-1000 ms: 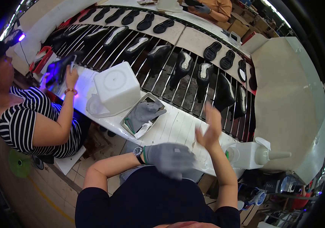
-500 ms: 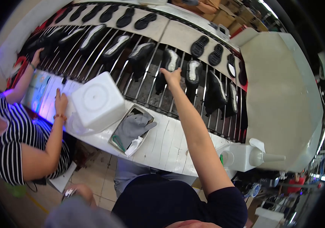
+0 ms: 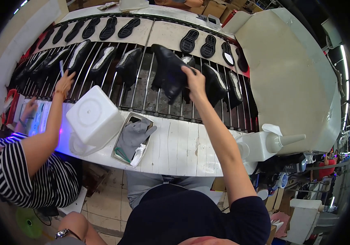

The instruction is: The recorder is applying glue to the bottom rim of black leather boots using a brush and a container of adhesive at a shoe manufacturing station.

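Note:
My right hand (image 3: 196, 83) is closed on a black shoe upper (image 3: 167, 69), with the thumb against its side. That shoe is lifted off the metal roller conveyor (image 3: 142, 96) and tilted, its black side facing me. Just behind it, another shoe with a white underside (image 3: 188, 60) shows in part. More black shoes (image 3: 215, 84) lie underside up on the rollers to the right, and several others (image 3: 128, 65) to the left. My left hand is out of view. A watch (image 3: 62, 233) on a wrist shows at the lower left; whose it is I cannot tell.
Black rubber soles (image 3: 189, 41) line the cream belt beyond the rollers. On the white ledge stand a white jug (image 3: 95, 116), a box with grey gloves (image 3: 133, 136) and a white spouted bottle (image 3: 260, 145). A co-worker's hand (image 3: 63, 85) reaches over the rollers at left.
My right hand has picked up a shoe from the rollers and turned its black side toward me. The co-worker's hand has reached forward to the shoes. The whole view has shifted.

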Available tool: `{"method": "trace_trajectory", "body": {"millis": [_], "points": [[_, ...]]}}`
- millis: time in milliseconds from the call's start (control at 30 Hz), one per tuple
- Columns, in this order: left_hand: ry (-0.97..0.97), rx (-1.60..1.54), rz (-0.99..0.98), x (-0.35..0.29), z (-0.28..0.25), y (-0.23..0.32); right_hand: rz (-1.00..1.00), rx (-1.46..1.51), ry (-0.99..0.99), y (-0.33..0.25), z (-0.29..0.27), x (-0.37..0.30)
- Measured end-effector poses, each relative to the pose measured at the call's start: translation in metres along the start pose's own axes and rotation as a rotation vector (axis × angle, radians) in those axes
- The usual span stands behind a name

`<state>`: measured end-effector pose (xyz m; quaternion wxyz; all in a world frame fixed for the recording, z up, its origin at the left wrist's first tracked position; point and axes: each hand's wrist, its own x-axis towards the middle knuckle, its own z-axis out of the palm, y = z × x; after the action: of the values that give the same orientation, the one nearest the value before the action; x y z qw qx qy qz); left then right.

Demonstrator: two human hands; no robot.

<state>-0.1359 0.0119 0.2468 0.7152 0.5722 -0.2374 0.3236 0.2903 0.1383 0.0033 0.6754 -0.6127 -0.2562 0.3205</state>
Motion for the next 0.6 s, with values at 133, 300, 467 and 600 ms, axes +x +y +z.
{"method": "trace_trajectory", "body": {"millis": [133,300,467,600], "points": [[-0.022,0.088,0.285,0.009,0.030,0.003,0.026,0.224,-0.106,-0.036,-0.066,-0.078],[-0.071,0.322,0.537,0.003,0.051,-0.013,-0.006,0.325,-0.155,-0.049,-0.130,-0.173],[0.213,1.765,1.072,-0.040,0.065,-0.037,-0.005,0.338,-0.102,-0.037,-0.166,-0.244],[0.576,2.428,1.465,-0.063,0.056,-0.105,0.017,0.316,-0.100,-0.027,-0.176,-0.279]]}}
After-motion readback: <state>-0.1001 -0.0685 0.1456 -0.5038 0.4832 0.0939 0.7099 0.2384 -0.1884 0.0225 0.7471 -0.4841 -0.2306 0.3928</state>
